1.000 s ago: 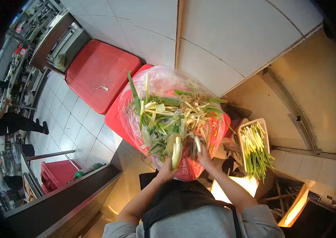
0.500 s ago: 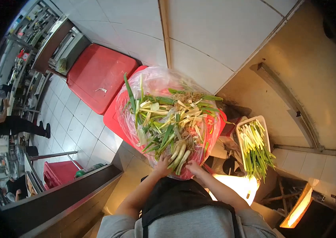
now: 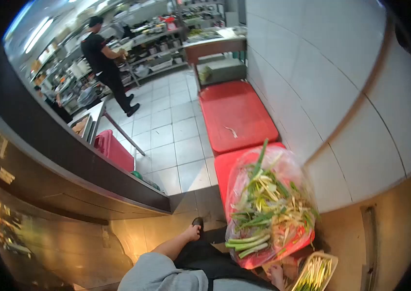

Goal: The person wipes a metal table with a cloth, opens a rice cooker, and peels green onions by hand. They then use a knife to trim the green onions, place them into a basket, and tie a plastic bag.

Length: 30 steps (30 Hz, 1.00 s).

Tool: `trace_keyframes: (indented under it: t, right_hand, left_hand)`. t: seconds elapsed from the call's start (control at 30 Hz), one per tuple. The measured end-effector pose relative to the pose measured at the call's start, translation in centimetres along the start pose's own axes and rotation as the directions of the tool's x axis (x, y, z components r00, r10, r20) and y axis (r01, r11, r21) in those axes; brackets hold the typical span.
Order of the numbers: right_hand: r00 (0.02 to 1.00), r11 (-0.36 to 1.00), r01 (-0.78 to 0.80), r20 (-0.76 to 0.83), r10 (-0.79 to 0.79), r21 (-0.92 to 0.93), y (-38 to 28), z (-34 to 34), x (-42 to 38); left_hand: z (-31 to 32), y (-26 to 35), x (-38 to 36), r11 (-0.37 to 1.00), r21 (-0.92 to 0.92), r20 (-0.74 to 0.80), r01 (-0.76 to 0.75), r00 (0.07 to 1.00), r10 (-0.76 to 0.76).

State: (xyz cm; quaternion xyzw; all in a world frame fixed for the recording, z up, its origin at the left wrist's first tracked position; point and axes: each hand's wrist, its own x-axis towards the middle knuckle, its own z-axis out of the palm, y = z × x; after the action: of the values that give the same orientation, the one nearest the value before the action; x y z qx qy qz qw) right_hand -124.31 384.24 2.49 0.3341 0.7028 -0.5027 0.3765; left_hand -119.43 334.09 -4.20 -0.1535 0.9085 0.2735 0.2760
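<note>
My left hand is over my dark-clad leg beside a black shoe, fingers curled in with nothing visible in them. My right hand is low in the view, between the plastic bag and the basket; its fingers are too small and partly hidden to read. A clear plastic bag lies spread on a red stool. On the bag is a heap of green onion trimmings, with several whole green onions at its near left edge. More green onions fill a pale basket.
Another red stool stands beyond, with a scrap on it. A tiled wall rises on the right, a dark-edged counter on the left. A person in dark clothes stands at shelves across the tiled floor. A red bin is under a table.
My view has swung left and up, showing more of the kitchen. Both hands have left the green onions: the left moved to my leg, the right beside the basket.
</note>
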Motion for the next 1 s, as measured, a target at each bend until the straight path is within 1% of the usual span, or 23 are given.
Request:
trace_keyframes:
  t: [0.03, 0.1, 0.13, 0.2, 0.23, 0.27, 0.33, 0.43, 0.47, 0.53, 0.57, 0.6, 0.63, 0.67, 0.7, 0.73, 0.77, 0.83, 0.87, 0.9, 0.97, 1.0]
  right_hand:
    - [0.999, 0.996, -0.009, -0.032, 0.012, 0.094, -0.7, 0.3, -0.7]
    - [0.999, 0.999, -0.008, 0.043, 0.007, 0.037, 0.5, 0.3, 3.9]
    - [0.999, 1.0, -0.015, 0.048, 0.014, 0.016, -0.3, 1.2, 4.4]
    - [0.999, 1.0, 0.006, 0.054, -0.006, 0.0, -4.0, 5.0, 4.8]
    - [0.998, 1.0, 0.023, 0.063, -0.022, -0.007, -5.9, 7.3, 5.1]
    - [0.996, 0.999, 0.043, 0.082, -0.042, -0.012, -7.6, 9.9, 5.2]
    - [0.985, 0.995, 0.103, 0.141, -0.099, -0.018, -10.7, 15.5, 5.4]
    - [0.93, 0.962, 0.267, 0.276, -0.242, -0.053, -15.8, 24.8, 3.2]
    - [0.904, 0.929, 0.347, 0.307, -0.296, -0.127, -18.6, 28.0, 0.7]
    - [0.837, 0.825, 0.507, 0.369, -0.404, -0.248, -24.0, 34.0, -3.5]
    - [0.784, 0.757, 0.586, 0.438, -0.44, -0.288, -25.3, 36.0, -3.6]
    - [0.726, 0.68, 0.659, 0.506, -0.465, -0.322, -26.6, 37.8, -3.8]
    - [0.667, 0.595, 0.724, 0.574, -0.475, -0.349, -27.7, 39.3, -4.0]
    - [0.696, 0.616, 0.692, 0.577, -0.427, -0.377, -28.8, 40.3, -4.3]
    - [0.703, 0.615, 0.681, 0.589, -0.398, -0.397, -28.7, 40.6, -2.9]
    - [0.709, 0.61, 0.671, 0.604, -0.364, -0.421, -28.5, 40.4, -0.8]
    - [0.714, 0.603, 0.662, 0.618, -0.329, -0.444, -27.9, 40.1, 1.9]
    - [0.776, 0.558, 0.599, 0.588, -0.229, -0.574, -29.5, 40.0, 4.5]
    - [0.812, 0.524, 0.555, 0.556, -0.176, -0.646, -30.5, 40.1, 5.5]
    - [0.842, 0.489, 0.516, 0.522, -0.136, -0.704, -31.9, 40.2, 6.5]
    - [0.855, 0.409, 0.502, 0.51, -0.097, -0.763, -34.7, 40.8, 8.4]
    - [0.843, 0.369, 0.524, 0.528, -0.099, -0.768, -36.3, 41.5, 9.4]
  left_hand:
    - [0.2, -1.9, 0.6, 0.999, 0.045, 0.031, 0.028, 0.999, -0.029]
    - [-2.0, -3.1, 0.6, 0.986, 0.0, 0.096, 0.165, 0.982, -0.165]
    - [-3.1, -3.9, 0.5, 0.972, -0.018, 0.135, 0.233, 0.964, -0.228]
    - [-4.3, -6.2, 0.8, 0.977, -0.179, 0.057, 0.114, 0.993, -0.105]
    - [-6.1, -7.0, 0.9, 0.967, -0.25, 0.009, 0.049, 0.999, -0.048]
    - [-8.1, -8.2, 1.0, 0.969, -0.24, 0.043, 0.051, 0.998, -0.042]
    - [-15.4, -7.6, -1.2, 0.972, -0.228, 0.118, 0.057, 0.993, -0.03]
    - [-19.5, -12.9, -0.7, 0.957, -0.246, 0.027, 0.152, 0.988, -0.15]
    - [-21.1, -14.4, -1.1, 0.955, -0.236, 0.014, 0.179, 0.983, -0.181]
    - [-23.8, -17.4, -2.1, 0.933, -0.289, -0.011, 0.213, 0.974, -0.226]
    - [-25.3, -18.7, -2.0, 0.924, -0.311, -0.028, 0.222, 0.97, -0.242]
    - [-26.0, -20.4, -2.0, 0.918, -0.352, -0.065, 0.181, 0.974, -0.217]
    - [-26.5, -21.9, -1.7, 0.909, -0.372, -0.081, 0.187, 0.969, -0.233]
    - [-26.8, -23.2, -1.4, 0.897, -0.396, -0.092, 0.195, 0.964, -0.25]
    - [-27.0, -24.0, -1.3, 0.882, -0.424, -0.1, 0.205, 0.958, -0.27]
    - [-28.0, -23.8, -1.5, 0.84, -0.474, -0.078, 0.263, 0.938, -0.337]
    - [-27.8, -23.9, -1.1, 0.823, -0.496, -0.071, 0.278, 0.931, -0.358]
    - [-27.4, -24.3, 0.0, 0.781, -0.541, -0.066, 0.311, 0.91, -0.409]
    - [-26.4, -24.9, 1.0, 0.808, -0.528, -0.077, 0.259, 0.934, -0.35]
    - [-26.6, -25.0, 1.9, 0.832, -0.503, -0.014, 0.233, 0.961, -0.277]
    - [-27.1, -25.0, 2.5, 0.761, -0.601, 0.065, 0.244, 0.964, -0.257]
    - [-27.5, -25.9, 3.3, 0.775, -0.583, 0.06, 0.243, 0.964, -0.257]
